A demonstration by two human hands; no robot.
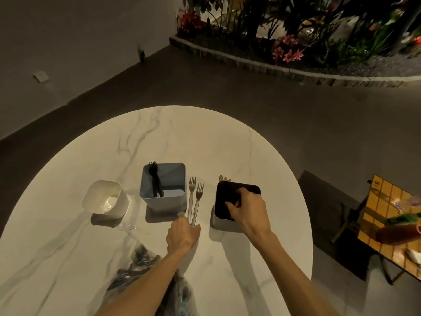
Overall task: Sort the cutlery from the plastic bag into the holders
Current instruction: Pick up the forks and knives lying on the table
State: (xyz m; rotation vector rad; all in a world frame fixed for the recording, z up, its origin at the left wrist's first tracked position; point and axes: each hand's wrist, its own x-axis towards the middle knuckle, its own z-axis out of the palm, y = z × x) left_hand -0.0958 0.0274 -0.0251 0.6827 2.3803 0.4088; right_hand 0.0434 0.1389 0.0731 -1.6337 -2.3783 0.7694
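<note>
Forks (195, 197), two of them, jut toward twelve o'clock from the left hand (182, 236), which pinches their handles between the blue holder (163, 188) and dark holder (224, 209), whose rim the right hand (248, 210) grips; plastic bag (145, 270) at six o'clock.

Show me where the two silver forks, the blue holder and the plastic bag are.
silver forks (195, 199): head view, on the handles.
blue holder (164, 202): head view, on its front wall.
plastic bag (136, 258): head view, on its crumpled top.

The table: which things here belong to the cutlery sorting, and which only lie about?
Belong:
- two silver forks held by the left hand
- blue holder with black cutlery
- white holder
- dark holder under the right hand
- plastic bag

Lying about:
- side table
- flower bed
</note>
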